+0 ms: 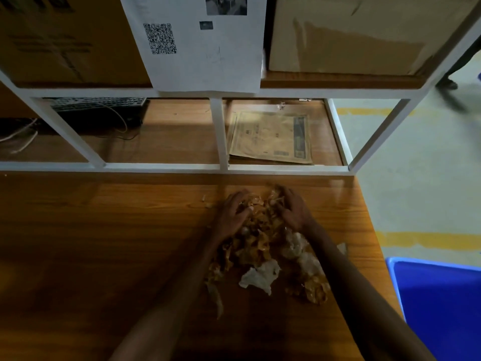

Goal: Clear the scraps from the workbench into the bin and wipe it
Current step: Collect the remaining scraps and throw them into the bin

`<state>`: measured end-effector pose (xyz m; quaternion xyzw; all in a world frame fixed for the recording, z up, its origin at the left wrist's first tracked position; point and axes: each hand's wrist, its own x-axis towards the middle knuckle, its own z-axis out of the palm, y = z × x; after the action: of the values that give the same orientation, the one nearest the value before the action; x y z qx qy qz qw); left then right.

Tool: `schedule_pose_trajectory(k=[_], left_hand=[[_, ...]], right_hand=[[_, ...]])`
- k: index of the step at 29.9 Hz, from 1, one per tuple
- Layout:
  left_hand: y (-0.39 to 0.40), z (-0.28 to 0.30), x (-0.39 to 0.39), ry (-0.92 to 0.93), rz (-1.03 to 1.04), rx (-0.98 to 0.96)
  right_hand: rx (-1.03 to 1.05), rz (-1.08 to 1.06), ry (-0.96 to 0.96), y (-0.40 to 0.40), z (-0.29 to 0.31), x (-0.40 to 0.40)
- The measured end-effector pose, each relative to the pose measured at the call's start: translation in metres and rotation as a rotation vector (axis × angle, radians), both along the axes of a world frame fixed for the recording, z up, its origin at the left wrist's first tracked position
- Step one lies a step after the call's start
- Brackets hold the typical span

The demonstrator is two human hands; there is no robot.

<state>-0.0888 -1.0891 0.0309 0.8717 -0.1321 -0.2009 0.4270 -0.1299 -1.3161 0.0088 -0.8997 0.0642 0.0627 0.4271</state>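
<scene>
Both our forearms reach forward over the desk (104, 243) to the scraps (268, 246), a loose heap of crumpled brown and whitish bits lying on the wood near the desk's right edge. Our left hand (233, 213) lies on the far left flank of the heap, fingers curled into the crumpled pieces, so its grip is closed on scraps. Our right hand (294, 208) sits on the far right flank, fingers bent down into the pile, gripping scraps as well. The two hands face each other with the top of the heap between them. A white wad (260, 276) lies at the near side of the scraps, touching them. A few small flecks (204, 199) lie just left of the heap's far end. Right of the scraps, off the desk edge and lower down, we see the blue bin (440, 303). Beyond the scraps stands a white rack (221, 134), with a brown envelope (270, 138) lying flat on its lower shelf and a keyboard (99, 102) further left.
</scene>
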Motion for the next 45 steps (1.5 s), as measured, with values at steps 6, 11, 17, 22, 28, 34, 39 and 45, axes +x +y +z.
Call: schedule_pose_trajectory(k=[6,11,17,22,28,34,39,45], left_hand=[[0.026,-0.002,-0.011,-0.029,-0.187,0.136],[0.055,0.008,-0.023,-0.032,-0.255,0.362],[0.052,-0.004,-0.086,-0.015,0.078,0.07],[0.021,-0.016,-0.105,0.015,0.235,-0.217],[0.004,-0.021,-0.105,0.023,0.314,-0.465],[-0.024,-0.02,-0.102,0.096,0.483,-0.672],[-0.033,-0.011,-0.099,0.071,0.481,-0.737],[-0.041,-0.002,-0.099,0.046,0.471,-0.787]], right_hand=[[-0.002,0.073,0.118,-0.005,0.019,-0.034],[-0.115,0.195,0.222,-0.009,0.031,-0.054],[-0.102,0.146,0.183,0.034,0.01,-0.076],[-0.159,0.127,0.146,0.077,-0.01,-0.086],[0.133,-0.052,0.002,0.105,0.004,-0.092],[0.588,-0.2,-0.154,0.122,0.011,-0.095],[0.688,-0.298,-0.162,0.117,0.02,-0.096],[0.686,-0.383,-0.226,0.119,0.032,-0.096]])
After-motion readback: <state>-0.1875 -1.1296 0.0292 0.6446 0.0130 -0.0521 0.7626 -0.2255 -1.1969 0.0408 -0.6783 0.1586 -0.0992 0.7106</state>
